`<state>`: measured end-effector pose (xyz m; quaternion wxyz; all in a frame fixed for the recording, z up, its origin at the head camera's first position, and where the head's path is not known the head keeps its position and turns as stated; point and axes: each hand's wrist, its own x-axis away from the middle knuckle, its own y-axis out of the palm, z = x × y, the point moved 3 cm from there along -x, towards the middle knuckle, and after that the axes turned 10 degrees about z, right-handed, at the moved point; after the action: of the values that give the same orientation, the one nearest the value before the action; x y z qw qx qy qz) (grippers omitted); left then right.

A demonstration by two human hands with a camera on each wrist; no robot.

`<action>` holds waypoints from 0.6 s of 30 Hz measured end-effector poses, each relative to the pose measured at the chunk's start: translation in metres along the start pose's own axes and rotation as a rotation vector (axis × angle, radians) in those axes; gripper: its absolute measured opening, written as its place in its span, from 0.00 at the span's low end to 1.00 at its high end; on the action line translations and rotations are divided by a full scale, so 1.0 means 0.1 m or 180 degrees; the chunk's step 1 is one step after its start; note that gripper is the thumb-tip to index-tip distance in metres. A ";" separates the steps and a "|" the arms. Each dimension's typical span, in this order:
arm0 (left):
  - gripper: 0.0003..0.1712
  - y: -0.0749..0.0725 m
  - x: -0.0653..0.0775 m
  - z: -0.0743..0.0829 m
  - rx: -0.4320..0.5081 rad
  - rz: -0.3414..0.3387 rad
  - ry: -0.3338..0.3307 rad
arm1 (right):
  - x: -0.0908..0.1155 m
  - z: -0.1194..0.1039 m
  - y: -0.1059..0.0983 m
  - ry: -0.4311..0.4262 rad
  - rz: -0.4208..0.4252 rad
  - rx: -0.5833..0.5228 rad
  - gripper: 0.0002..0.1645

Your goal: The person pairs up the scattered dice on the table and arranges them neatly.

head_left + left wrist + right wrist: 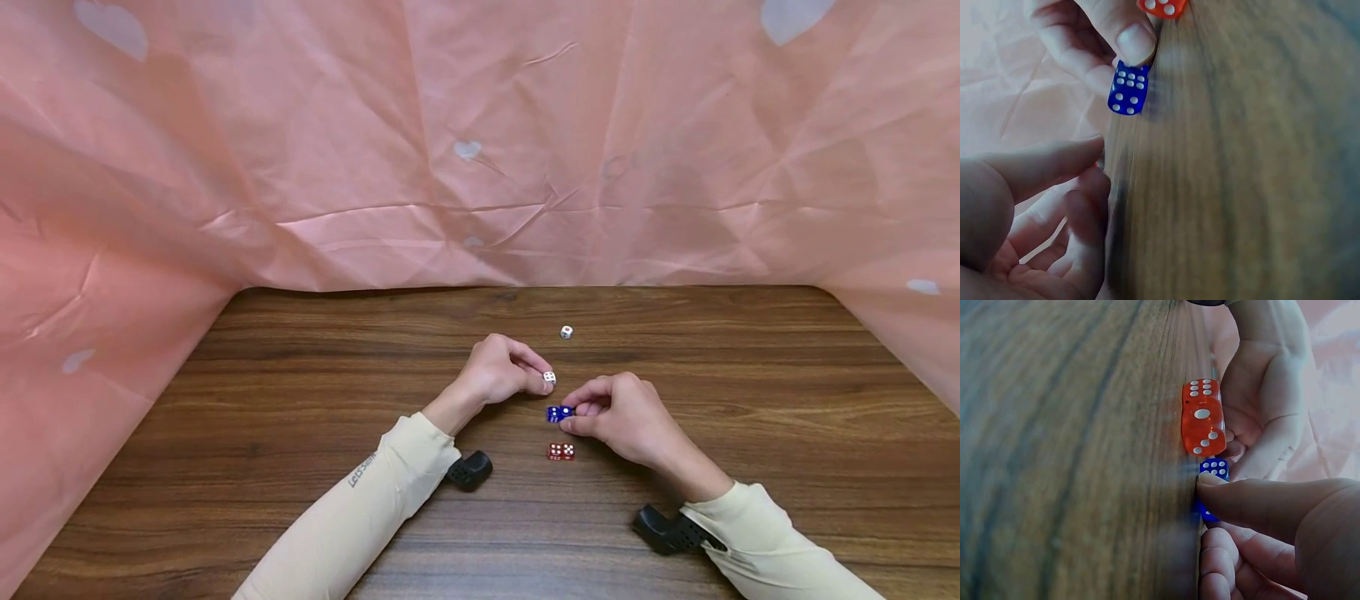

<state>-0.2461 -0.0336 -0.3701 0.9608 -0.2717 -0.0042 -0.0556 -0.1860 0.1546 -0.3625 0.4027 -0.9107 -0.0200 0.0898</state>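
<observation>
In the head view my left hand [497, 372] pinches a white die [550, 377] between thumb and fingertip. The left wrist view shows that thumb and finger [1088, 194], with the die itself hidden. Closer to me, my right hand [626, 417] pinches the right one of two blue dice [553, 414] set side by side on the table. From the right wrist, my thumb covers part of a blue die [1214, 466]. Nearer still lie two red dice [561, 452], touching each other, just in front of the right hand's fingers.
Another white die [566, 332] sits alone farther back on the wood-grain table [315, 358]. Pink cloth [337, 167] with pale hearts hangs along the back and both sides. Black wrist devices [469, 472] poke out at both sleeves.
</observation>
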 end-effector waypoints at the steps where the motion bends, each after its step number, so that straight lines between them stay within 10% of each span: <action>1: 0.10 0.01 0.00 0.00 -0.0015 -0.0030 0.0012 | 0.00 0.00 0.00 0.0001 0.0001 0.0008 0.09; 18: 0.09 0.05 0.03 -0.01 -0.0065 -0.0202 0.0121 | 0.00 0.03 -0.01 -0.0030 -0.0016 -0.0015 0.10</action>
<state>-0.2429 -0.0303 -0.3736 0.9556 -0.2801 0.0060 -0.0913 -0.1865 0.1570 -0.3638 0.4007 -0.9111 -0.0245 0.0931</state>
